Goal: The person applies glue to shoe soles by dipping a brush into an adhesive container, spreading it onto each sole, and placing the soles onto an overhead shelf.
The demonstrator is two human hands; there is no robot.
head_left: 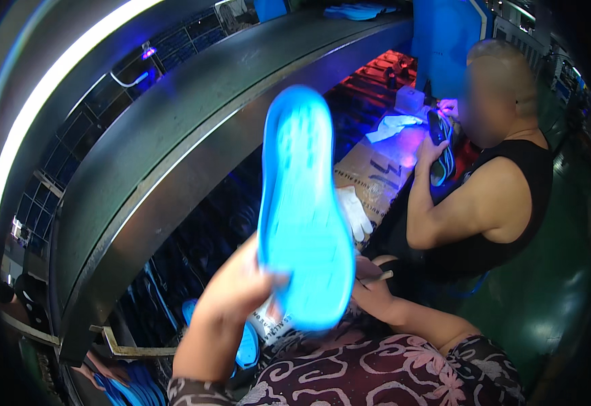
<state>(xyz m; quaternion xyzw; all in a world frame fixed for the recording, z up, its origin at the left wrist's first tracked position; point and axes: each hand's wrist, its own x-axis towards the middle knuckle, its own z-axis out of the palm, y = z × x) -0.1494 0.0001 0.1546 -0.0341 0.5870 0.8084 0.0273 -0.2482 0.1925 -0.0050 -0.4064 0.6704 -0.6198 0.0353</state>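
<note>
A bright blue shoe sole (pixel 302 223) is held up lengthwise in front of me, its lower part gripped by my left hand (pixel 255 284). The hand is closed around the sole's left edge, with some fingers hidden behind it. My right hand (pixel 375 294) is just right of the sole's heel end, partly covered by it. Its fingers are curled, and a short pale stick-like piece (pixel 380 277) pokes out there; the kind of thing cannot be made out.
A curved conveyor belt (pixel 174 115) arches across, with blue soles (pixel 360 11) at its far end. A co-worker (pixel 498 183) at right handles a sole (pixel 441 145). A white glove (pixel 355 213) lies by cardboard (pixel 373 172). Another person's hands (pixel 99 369) touch stacked soles (pixel 133 389).
</note>
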